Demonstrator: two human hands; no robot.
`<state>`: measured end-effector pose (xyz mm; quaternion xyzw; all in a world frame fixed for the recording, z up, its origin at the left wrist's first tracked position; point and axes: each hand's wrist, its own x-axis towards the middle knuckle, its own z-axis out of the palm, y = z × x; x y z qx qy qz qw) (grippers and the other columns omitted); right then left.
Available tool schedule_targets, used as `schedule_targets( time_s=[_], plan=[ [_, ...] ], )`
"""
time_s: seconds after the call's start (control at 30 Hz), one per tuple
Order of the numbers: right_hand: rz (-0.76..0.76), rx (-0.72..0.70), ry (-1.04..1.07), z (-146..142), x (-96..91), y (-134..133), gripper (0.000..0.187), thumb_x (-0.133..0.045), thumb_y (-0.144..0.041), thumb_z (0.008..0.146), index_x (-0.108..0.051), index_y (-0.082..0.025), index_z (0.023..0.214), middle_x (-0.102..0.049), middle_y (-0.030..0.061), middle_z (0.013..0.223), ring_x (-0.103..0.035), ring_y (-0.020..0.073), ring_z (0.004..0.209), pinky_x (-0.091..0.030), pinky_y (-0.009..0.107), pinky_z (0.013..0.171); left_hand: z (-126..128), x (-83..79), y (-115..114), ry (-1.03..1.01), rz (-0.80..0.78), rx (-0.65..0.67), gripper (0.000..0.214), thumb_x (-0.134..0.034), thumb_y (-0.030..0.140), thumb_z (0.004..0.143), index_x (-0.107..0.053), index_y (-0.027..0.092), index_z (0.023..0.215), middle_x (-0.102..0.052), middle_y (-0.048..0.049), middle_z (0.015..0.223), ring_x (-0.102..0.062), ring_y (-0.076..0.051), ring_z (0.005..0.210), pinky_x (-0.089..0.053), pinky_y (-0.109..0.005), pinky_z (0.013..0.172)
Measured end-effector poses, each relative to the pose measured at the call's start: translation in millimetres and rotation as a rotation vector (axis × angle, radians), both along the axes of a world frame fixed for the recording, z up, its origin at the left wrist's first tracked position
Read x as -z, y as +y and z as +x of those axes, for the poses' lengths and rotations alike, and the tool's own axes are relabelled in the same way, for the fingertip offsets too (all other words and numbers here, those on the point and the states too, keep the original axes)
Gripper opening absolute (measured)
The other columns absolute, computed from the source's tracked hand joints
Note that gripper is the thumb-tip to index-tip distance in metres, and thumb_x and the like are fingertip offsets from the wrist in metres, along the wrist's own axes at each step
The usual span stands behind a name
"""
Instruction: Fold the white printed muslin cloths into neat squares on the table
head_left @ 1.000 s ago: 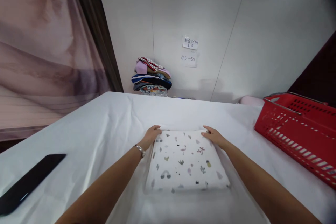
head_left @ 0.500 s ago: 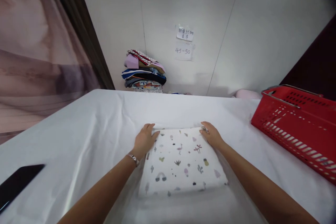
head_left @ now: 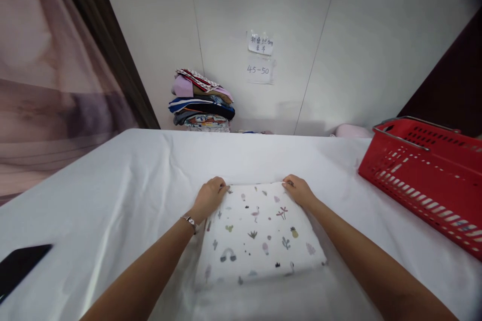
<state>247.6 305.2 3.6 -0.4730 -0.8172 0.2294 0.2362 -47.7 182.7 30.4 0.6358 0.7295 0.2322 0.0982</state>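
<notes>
A folded white cloth (head_left: pixel 259 233) printed with cacti, a flamingo, a rainbow and other small motifs lies flat before me on the white-covered table. At its far left corner, my left hand (head_left: pixel 210 197) pinches the edge between thumb and fingers; a bracelet (head_left: pixel 190 221) circles that wrist. My right hand (head_left: pixel 299 191) grips the far right corner in the same way. The far edge of the cloth runs straight between both hands. Fingertips are partly tucked behind the fabric.
A red plastic basket (head_left: pixel 425 175) with metal handles stands at the right. A dark flat object (head_left: pixel 20 266), like a phone, lies at the left. Beyond the table (head_left: pixel 241 153) sit a stack of folded fabrics (head_left: pixel 203 103) and a pink item (head_left: pixel 352 131). Handwritten papers (head_left: pixel 260 70) hang on the wall.
Both hands have closed from resting with spread fingers on the far corners to pinching them. The view has shifted slightly; the cloth stays in nearly the same place.
</notes>
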Motion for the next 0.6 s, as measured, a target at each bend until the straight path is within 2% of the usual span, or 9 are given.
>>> schedule_targets(
  time_s=[0.1,0.17,0.23,0.33,0.47,0.53,0.6],
  plan=[
    [0.006,0.025,-0.034,-2.0,-1.9,-0.3,0.018,-0.043,-0.031,0.081,-0.058,-0.021,0.082,-0.062,0.0020,0.082,-0.055,0.0179,0.078,-0.041,0.030,0.073,3.1,1.9,2.6,-0.016,-0.041,-0.085,0.016,-0.043,0.031,0.085,-0.052,0.020,0.077,-0.060,-0.0038,0.083,-0.055,-0.018,0.081,-0.039,-0.030,0.074],
    [0.008,0.017,-0.104,-3.6,-5.5,-1.4,0.018,-0.043,-0.030,0.082,-0.058,-0.021,0.083,-0.063,0.0035,0.084,-0.055,0.0187,0.080,-0.040,0.030,0.074,5.1,1.9,3.0,0.016,-0.049,-0.090,0.015,-0.043,0.029,0.085,-0.052,0.019,0.077,-0.060,-0.0047,0.084,-0.055,-0.019,0.082,-0.039,-0.030,0.074],
    [0.036,-0.042,-0.168,-6.3,-10.5,-3.6,0.019,-0.045,-0.029,0.082,-0.059,-0.020,0.089,-0.063,0.0061,0.094,-0.054,0.0206,0.091,-0.038,0.031,0.080,6.5,0.4,2.4,0.055,-0.045,-0.048,0.015,-0.044,0.030,0.084,-0.053,0.019,0.078,-0.059,-0.0051,0.085,-0.055,-0.020,0.084,-0.038,-0.031,0.076],
    [0.091,-0.206,-0.187,-13.2,-17.3,-7.7,0.020,-0.049,-0.030,0.081,-0.059,-0.021,0.096,-0.061,0.0065,0.106,-0.050,0.0215,0.103,-0.034,0.033,0.090,6.9,-3.3,1.0,0.061,-0.011,0.052,0.019,-0.048,0.037,0.082,-0.054,0.019,0.082,-0.060,-0.0043,0.087,-0.055,-0.020,0.085,-0.037,-0.033,0.079],
    [0.102,-0.269,-0.156,-24.9,-21.0,-11.6,0.014,-0.049,-0.027,0.081,-0.059,-0.020,0.089,-0.062,0.0046,0.098,-0.053,0.0192,0.095,-0.035,0.032,0.087,4.9,-6.2,2.0,0.033,0.016,0.137,0.015,-0.052,0.036,0.080,-0.053,0.020,0.079,-0.060,-0.0022,0.084,-0.054,-0.018,0.082,-0.037,-0.031,0.078],
    [0.100,-0.260,-0.163,-29.2,-20.5,-12.5,0.011,-0.049,-0.025,0.082,-0.059,-0.020,0.084,-0.063,0.0041,0.093,-0.055,0.0185,0.090,-0.035,0.031,0.085,4.4,-5.3,4.0,-0.029,-0.034,0.102,0.015,-0.048,0.035,0.081,-0.052,0.021,0.078,-0.059,-0.0010,0.078,-0.054,-0.017,0.076,-0.038,-0.028,0.071],
    [0.085,-0.217,-0.182,-31.7,-18.8,-12.7,0.013,-0.047,-0.026,0.083,-0.059,-0.020,0.083,-0.064,0.0037,0.088,-0.056,0.0181,0.085,-0.036,0.029,0.080,5.0,-2.8,6.7,-0.098,-0.094,0.009,0.018,-0.044,0.037,0.083,-0.051,0.022,0.077,-0.059,-0.0001,0.073,-0.054,-0.016,0.070,-0.037,-0.027,0.065]
  ],
)
